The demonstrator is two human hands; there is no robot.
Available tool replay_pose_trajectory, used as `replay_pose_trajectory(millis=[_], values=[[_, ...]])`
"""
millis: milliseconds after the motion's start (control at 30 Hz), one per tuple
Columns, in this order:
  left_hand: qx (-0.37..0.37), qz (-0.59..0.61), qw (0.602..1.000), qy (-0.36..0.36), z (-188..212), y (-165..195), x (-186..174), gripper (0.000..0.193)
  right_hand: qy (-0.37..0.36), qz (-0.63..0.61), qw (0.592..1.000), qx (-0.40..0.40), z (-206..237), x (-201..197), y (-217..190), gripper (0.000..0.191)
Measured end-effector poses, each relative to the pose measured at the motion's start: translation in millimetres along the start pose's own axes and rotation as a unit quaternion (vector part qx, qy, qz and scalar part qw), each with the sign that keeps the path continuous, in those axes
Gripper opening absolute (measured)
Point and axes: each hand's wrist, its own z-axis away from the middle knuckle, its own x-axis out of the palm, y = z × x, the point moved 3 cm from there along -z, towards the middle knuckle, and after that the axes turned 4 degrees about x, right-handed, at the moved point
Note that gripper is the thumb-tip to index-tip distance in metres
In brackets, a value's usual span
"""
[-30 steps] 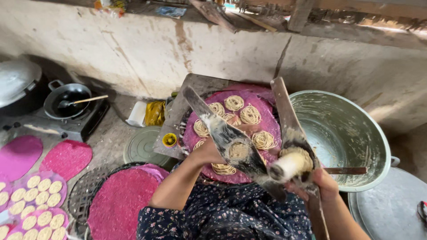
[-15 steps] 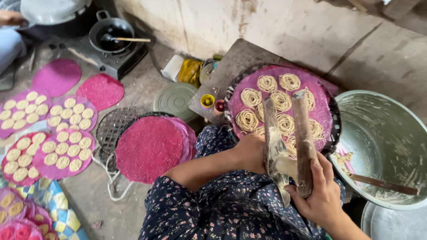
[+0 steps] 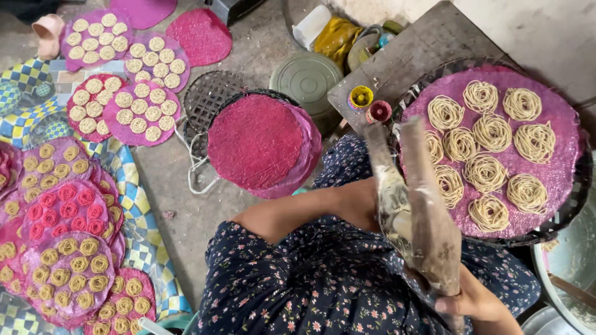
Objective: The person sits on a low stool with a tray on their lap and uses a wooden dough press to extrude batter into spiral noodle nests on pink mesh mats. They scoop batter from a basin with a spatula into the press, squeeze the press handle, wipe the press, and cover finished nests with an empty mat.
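Observation:
Both hands hold a long wooden noodle press smeared with pale dough, raised in front of my flowered dress. My left hand grips it from behind at the middle and is mostly hidden by it. My right hand clasps the lower handle end. The press's top points at the left edge of a round pink woven mat lying on a dark basket tray. Several coiled noodle nests lie on that mat. A bare red woven mat rests on a stack to the left of my left arm.
A wooden board carries a yellow cup and a red cup. Behind them lie a green lid and a yellow bag. Mats of pale and red coils cover a checkered cloth on the left. A metal basin is at the right.
The press has come off the pink mat towards my body and now stands at the mat's left edge. My view has swung left, showing more of the mats on the floor.

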Motion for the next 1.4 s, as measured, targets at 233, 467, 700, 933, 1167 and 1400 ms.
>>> replay_pose_trajectory(millis=[233,467,700,933,1167,1400], values=[[-0.266,0.004,0.958,-0.111,75.9,-108.4,-74.8,0.061,0.106,0.11,0.971,0.184,17.8,-7.4,7.5,0.123],[-0.431,-0.135,0.888,0.08,16.7,-207.3,-85.3,0.051,0.21,0.199,0.914,0.284,37.5,-19.6,42.5,0.128],[-0.273,-0.546,0.78,-0.137,-71.9,-242.9,-43.0,0.071,0.328,0.474,0.788,0.218,32.0,-50.5,96.4,0.138],[-0.28,-0.603,0.71,-0.232,-68.0,-268.5,-28.5,0.037,0.431,0.625,0.651,0.03,42.8,-46.1,152.8,0.077],[-0.251,-0.581,0.742,-0.22,-59.0,-283.0,-18.5,0.027,0.368,0.622,0.69,0.041,43.0,-53.4,152.9,0.086],[-0.33,-0.401,0.851,-0.086,-50.6,-267.0,-51.6,0.069,0.323,0.607,0.726,0.005,53.6,-45.8,96.9,0.094]])
